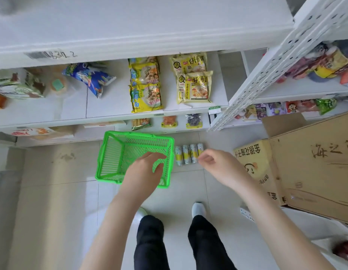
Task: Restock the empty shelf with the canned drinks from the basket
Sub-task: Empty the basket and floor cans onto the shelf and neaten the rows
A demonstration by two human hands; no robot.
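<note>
Nearest, over the tiled floor [52, 191], the left hand [147, 168] hovers above the green basket's [110, 152] near right corner, fingers loosely curved, holding nothing. The right hand [214, 162], loosely curled and empty, is just beside 4 yellow-and-white drink cans [186, 154] rowed along the basket's right side. Beyond, a shelf [110, 110] carries noodle packets [146, 84].

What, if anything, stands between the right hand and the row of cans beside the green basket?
Nothing visible. The right hand hangs just right of the four cans, its fingers overlapping the rightmost one; whether they touch is unclear. The green basket stands on the cans' other side.
</note>
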